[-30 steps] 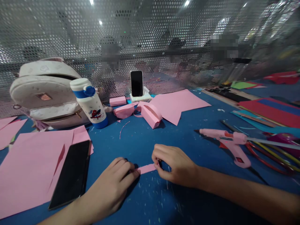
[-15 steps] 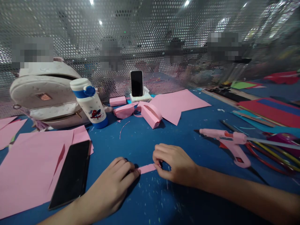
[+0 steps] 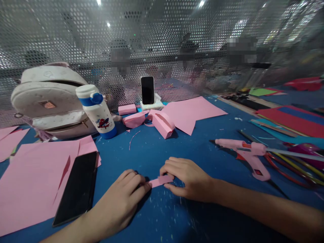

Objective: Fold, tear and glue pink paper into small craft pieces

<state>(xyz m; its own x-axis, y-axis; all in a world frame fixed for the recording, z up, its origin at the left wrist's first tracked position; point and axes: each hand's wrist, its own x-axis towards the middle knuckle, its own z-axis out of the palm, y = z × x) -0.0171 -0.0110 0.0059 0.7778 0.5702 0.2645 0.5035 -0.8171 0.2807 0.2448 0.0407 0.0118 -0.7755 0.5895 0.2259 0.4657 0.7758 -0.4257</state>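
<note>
A narrow pink paper strip (image 3: 158, 181) lies on the blue table (image 3: 157, 148) between my two hands. My left hand (image 3: 121, 199) presses its left end down with closed fingers. My right hand (image 3: 188, 177) pinches the strip's right end, thumb below and fingers folded over a small turned-up piece of it. Both forearms reach in from the bottom edge.
A black phone (image 3: 77, 187) lies on pink paper sheets (image 3: 32, 175) at left. A white bottle (image 3: 97, 111) and a white backpack (image 3: 45, 98) stand behind. Folded pink pieces (image 3: 162, 123), an upright phone (image 3: 147, 89) and a perforated metal screen (image 3: 162, 44) are farther back. A pink glue gun (image 3: 246, 153) lies right.
My right hand's fingers have slid left over the strip's right end, and that end is now lifted and folded. My left hand has stayed put.
</note>
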